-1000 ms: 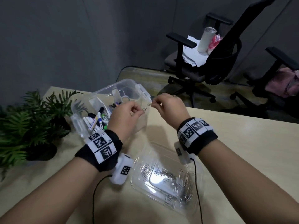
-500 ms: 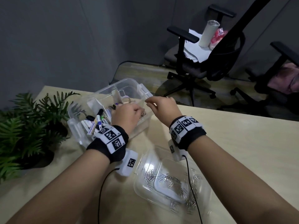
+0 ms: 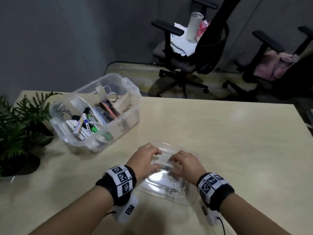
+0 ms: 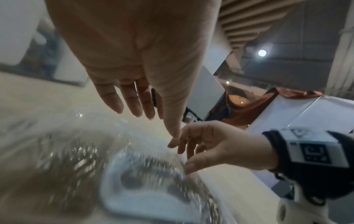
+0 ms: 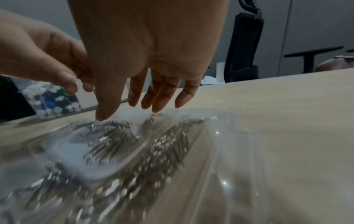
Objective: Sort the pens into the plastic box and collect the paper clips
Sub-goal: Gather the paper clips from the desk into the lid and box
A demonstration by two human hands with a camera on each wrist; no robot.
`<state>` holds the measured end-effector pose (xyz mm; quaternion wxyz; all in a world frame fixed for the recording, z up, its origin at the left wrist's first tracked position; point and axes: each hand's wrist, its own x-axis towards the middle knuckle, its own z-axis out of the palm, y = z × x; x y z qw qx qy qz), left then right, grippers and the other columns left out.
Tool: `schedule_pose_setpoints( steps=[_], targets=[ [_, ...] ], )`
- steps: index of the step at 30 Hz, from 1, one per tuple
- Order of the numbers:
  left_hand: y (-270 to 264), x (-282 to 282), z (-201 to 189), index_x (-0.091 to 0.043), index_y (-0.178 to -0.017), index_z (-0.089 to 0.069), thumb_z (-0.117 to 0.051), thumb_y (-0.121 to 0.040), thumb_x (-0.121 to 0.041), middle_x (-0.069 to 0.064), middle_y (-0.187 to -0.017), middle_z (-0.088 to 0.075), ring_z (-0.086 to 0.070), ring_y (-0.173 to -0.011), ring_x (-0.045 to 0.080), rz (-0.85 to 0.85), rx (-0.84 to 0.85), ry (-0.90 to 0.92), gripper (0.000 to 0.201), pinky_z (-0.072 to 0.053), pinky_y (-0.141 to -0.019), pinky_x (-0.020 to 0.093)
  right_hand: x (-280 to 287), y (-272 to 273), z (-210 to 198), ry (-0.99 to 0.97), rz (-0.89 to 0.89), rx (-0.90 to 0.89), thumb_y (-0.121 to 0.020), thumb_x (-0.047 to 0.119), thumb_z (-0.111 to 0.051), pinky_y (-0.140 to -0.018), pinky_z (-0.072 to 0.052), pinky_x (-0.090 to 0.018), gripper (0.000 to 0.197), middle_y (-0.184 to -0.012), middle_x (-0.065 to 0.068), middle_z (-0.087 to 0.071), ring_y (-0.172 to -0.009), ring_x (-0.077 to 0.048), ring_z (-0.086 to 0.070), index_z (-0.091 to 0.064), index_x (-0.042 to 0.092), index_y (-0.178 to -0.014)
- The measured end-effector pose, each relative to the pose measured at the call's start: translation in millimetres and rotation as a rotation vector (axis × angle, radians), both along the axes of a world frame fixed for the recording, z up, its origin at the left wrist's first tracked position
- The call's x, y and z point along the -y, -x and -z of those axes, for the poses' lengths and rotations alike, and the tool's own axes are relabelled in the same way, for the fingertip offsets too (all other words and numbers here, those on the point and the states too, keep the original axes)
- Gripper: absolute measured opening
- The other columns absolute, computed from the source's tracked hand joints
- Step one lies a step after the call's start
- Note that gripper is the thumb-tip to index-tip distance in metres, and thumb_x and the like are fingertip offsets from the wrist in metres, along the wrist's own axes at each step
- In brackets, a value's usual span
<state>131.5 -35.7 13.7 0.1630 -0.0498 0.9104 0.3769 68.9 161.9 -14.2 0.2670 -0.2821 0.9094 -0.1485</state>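
Change since earlier frames: both hands have come away from the rim of the plastic box (image 3: 108, 106) and down to the clear lid (image 3: 171, 195) lying on the table (image 3: 220, 141) nearer the person; the clip formerly held between them at the box is no longer seen in either hand.

Left hand (image 3: 144, 160): over the lid's far left part, fingers (image 4: 132, 104) straight and slightly spread, pointing down and away, grasping nothing. Whether the fingertips touch the plastic cannot be told.

Right hand (image 3: 183, 162): over the lid's far right part, fingers (image 5: 162, 94) loose and extended, empty; thumb tip at or just above the clip heap in the right wrist view, contact blurred.

Paper clips (image 3: 169, 182): silver, loose, heaped in the lid's recess around its raised centre panel; long axes mixed, many running roughly along the lid's length in the right wrist view. A second small bunch of clips (image 3: 127, 108) lies in the box's right-hand compartment.

Plastic box: clear, on the table's far left, long axis running from near-left to far-right. Markers (image 3: 84, 124) fill its near-left compartment, mostly lying along that axis, caps toward the person; darker pens (image 3: 108, 111) in the middle compartment, similarly aligned.

Potted fern (image 3: 18, 126): just left of the box.

Office chairs (image 3: 194, 53): beyond the table.
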Motion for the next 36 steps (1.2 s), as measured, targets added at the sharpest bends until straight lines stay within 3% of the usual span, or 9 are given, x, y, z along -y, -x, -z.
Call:
schedule_pose_setpoints(
  steps=[3,5,12,19,31,36],
  targets=[
    [-6.3,-17.3,28.0,-0.030,-0.116,-0.060,-0.075,-0.074,-0.039,-0.009,-0.112,-0.050,-0.049,-0.106,0.010,0.068,0.061,0.109,0.046,-0.043,-0.094,0.029,-11.3,-13.7,17.0,-0.016,0.028,0.048,-0.069,0.045,-0.077,-0.094,-0.042,-0.030,0.053,-0.110,0.005,-0.056,-0.106,-0.017,-0.055,-0.060,0.030,-0.116],
    [-9.6,-24.8,38.0,-0.030,-0.118,-0.059,-0.074,-0.074,-0.041,-0.008,-0.112,-0.049,-0.048,-0.108,0.012,0.074,0.071,0.165,0.048,-0.043,-0.096,0.033,-12.8,-17.0,21.5,-0.014,0.025,0.057,-0.069,0.043,-0.078,-0.094,-0.041,-0.030,0.054,-0.111,0.003,-0.054,-0.106,-0.018,-0.054,-0.060,0.029,-0.118],
    [-11.5,-27.9,50.9,-0.029,-0.111,-0.061,-0.071,-0.078,-0.038,-0.010,-0.106,-0.053,-0.049,-0.105,0.013,0.087,0.012,0.232,0.035,-0.040,-0.091,0.028,-5.8,-19.4,27.9,0.012,0.043,0.085,-0.078,0.039,-0.073,-0.090,-0.043,-0.028,0.044,-0.110,-0.001,-0.053,-0.103,-0.021,-0.055,-0.063,0.025,-0.118],
    [-1.0,-30.6,48.6,-0.025,-0.110,-0.067,-0.062,-0.087,-0.034,-0.002,-0.105,-0.054,-0.052,-0.102,0.020,0.120,0.056,0.237,0.025,-0.044,-0.087,0.033,6.5,-16.7,27.9,0.015,0.138,0.076,-0.082,0.040,-0.066,-0.084,-0.045,-0.031,0.026,-0.097,0.000,-0.055,-0.096,-0.022,-0.058,-0.068,0.019,-0.098],
    [12.4,-28.2,41.4,-0.008,-0.104,-0.067,-0.056,-0.091,-0.014,0.006,-0.106,-0.052,-0.057,-0.095,0.023,0.112,0.080,0.135,0.018,-0.042,-0.082,0.027,5.5,-8.9,25.1,0.080,0.121,0.099,-0.087,0.032,-0.062,-0.081,-0.045,-0.033,0.023,-0.097,-0.004,-0.060,-0.092,-0.023,-0.059,-0.070,0.012,-0.093],
    [10.9,-17.3,18.0,-0.006,-0.101,-0.069,-0.060,-0.089,-0.014,-0.002,-0.095,-0.045,-0.055,-0.095,0.019,0.035,0.007,0.082,0.016,-0.039,-0.084,0.021,1.6,1.9,4.0,0.157,0.058,0.045,-0.087,0.034,-0.064,-0.080,-0.042,-0.029,0.020,-0.095,-0.001,-0.061,-0.089,-0.021,-0.060,-0.071,0.016,-0.092]
  ],
)
